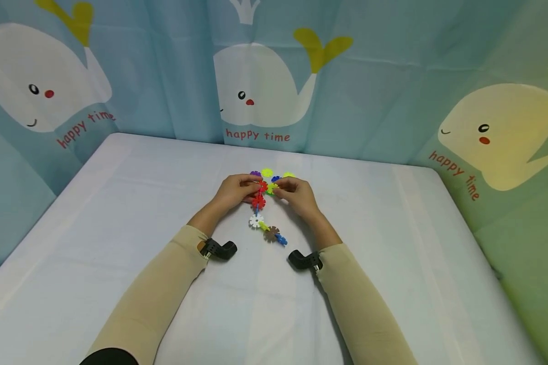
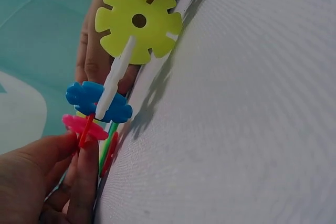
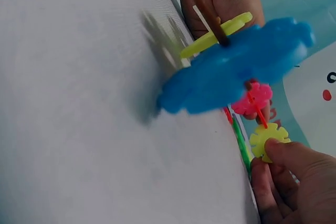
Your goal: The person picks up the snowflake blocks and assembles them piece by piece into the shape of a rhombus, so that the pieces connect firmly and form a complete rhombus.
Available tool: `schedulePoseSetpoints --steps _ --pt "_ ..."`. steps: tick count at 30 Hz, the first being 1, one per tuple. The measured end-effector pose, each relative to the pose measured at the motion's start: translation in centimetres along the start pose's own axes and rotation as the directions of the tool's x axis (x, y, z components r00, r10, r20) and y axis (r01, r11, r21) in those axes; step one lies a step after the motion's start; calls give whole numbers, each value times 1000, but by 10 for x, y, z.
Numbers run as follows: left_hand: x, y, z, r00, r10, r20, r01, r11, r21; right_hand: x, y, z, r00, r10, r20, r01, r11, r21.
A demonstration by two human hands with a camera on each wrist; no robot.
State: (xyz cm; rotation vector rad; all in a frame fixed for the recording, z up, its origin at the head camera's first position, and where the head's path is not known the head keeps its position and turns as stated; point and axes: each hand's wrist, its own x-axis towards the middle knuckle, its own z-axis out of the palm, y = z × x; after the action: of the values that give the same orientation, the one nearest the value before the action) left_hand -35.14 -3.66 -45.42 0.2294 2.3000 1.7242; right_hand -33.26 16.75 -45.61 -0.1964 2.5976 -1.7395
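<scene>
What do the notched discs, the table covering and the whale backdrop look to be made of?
Notched discs: probably moulded plastic, smooth and low-gloss; evenly coloured with clean slots.
Table covering: seemingly matte white cloth; weave-like lines show in the left wrist view.
Whale backdrop: smooth printed fabric or plastic sheeting, judging by its folds; unclear which.

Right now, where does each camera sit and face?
Head: on the head, facing forward and down at the white table; left grip, right grip and sleeves show.
Left wrist: on the left wrist, facing the chain of flower pieces; left grip near, right grip beyond.
Right wrist: on the right wrist, facing the pinched yellow piece; right grip near, left grip beyond.
Both wrist views share the pink piece.
</scene>
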Motion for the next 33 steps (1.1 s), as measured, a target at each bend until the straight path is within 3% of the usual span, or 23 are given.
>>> schedulePoseSetpoints --steps 26,33 --pt "-1 0 -3 999 -40 34 43 995 -87 -2 -5 8 997 -63 -35 62 997 -49" --pt "-3 2 0 999 -22 30 23 998 -66 1 2 9 996 -82 -35 80 995 -62"
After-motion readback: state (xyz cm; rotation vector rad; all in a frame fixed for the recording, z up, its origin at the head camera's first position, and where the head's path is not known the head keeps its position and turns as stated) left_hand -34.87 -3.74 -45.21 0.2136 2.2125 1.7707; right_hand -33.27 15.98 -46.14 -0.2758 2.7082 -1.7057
